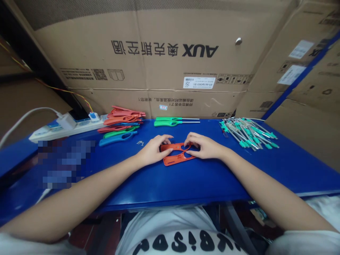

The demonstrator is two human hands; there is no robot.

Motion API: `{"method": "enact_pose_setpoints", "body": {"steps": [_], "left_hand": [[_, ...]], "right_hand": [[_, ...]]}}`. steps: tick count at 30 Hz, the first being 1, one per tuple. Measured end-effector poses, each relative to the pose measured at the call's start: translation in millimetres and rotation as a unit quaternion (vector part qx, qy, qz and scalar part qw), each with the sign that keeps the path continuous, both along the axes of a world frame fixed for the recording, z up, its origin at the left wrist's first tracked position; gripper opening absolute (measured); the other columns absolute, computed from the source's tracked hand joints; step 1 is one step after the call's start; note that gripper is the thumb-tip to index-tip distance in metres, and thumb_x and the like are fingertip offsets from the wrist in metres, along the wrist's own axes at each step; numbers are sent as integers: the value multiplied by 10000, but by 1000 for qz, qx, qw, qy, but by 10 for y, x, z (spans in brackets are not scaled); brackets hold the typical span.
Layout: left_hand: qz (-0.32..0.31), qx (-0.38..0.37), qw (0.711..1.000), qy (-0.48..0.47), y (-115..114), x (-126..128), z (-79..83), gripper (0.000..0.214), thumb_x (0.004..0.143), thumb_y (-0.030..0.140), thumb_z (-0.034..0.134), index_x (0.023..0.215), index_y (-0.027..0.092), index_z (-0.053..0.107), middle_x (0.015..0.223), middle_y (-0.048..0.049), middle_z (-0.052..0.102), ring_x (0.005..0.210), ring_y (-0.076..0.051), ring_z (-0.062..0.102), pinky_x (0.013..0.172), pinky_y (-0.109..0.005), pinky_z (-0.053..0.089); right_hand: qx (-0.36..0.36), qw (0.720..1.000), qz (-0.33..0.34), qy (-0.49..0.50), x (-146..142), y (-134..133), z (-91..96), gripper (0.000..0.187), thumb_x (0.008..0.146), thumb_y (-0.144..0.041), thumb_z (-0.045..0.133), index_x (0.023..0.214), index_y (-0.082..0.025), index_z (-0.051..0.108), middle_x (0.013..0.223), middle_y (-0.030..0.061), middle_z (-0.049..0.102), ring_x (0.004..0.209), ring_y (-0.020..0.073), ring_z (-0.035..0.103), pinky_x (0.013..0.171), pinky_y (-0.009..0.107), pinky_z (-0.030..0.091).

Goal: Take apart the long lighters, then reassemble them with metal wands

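Two orange half shells of a long-nosed gas lighter lie side by side on the table in front of me. My left hand [154, 150] pinches the left end of the farther orange lighter shell half [176, 146], thumb on the near side and fingers behind. My right hand [204, 146] has its fingers curled at the right end of the shells, around the finger loop; its exact grip is partly hidden. The nearer orange lighter shell half [176, 159] shows its hollow inside, its right end close under my right thumb.
Two green lighters [167, 123] with metal tubes lie beyond my hands. A pile of coloured lighter shells [122, 122] is at left, beside a power strip [66, 129]. Metal tubes with green parts [248, 132] are heaped at right. A cardboard wall [159, 78] closes the blue table's [186, 187] back.
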State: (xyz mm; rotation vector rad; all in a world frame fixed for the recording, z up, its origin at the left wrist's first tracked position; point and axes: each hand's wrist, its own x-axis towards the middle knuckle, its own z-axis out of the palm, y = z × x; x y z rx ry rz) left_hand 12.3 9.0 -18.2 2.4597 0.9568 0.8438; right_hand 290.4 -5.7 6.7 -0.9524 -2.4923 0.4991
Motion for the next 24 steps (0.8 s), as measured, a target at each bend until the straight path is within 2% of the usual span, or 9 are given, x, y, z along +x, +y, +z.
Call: {"method": "enact_pose_setpoints", "body": {"steps": [4,8,12,18,24], "left_hand": [[-25,41,999,6,-66,16,76,305,922,388,612,1167,209,642,1167,-91,685,1119,-252,607,999,-433,491],[-59,71,995,39,-133,28,134,271,889,450,671,1032,221,692,1172,-83,677,1138,-258,591,1022,-443,447],[-71,85,991,70,-148,25,139,333,839,495,719,1046,234,705,1199,-74,674,1150,-268,588,1009,-447,430],[-64,80,992,75,-131,24,147,219,862,391,694,1009,233,733,1165,-66,699,1102,-252,625,1004,-445,447],[-79,69,993,62,-112,19,110,245,900,361,662,1081,212,735,1194,-95,706,1117,-253,650,999,-425,503]], "right_hand": [[6,1000,1,-24,3,3,4,93,897,-253,645,968,-195,660,988,41,609,734,126,540,680,262,448],[13,999,-19,-44,32,27,11,87,909,-249,627,968,-195,661,992,40,625,749,129,556,686,258,437],[18,997,-41,-62,64,41,26,109,911,-271,629,987,-197,656,1025,46,626,762,134,562,684,258,426],[12,996,-55,-71,92,35,35,171,918,-340,628,1025,-206,643,1055,54,615,739,134,555,664,261,424],[19,998,-50,-43,46,55,-23,105,930,-265,592,990,-196,643,980,53,629,770,148,569,688,269,440]]}}
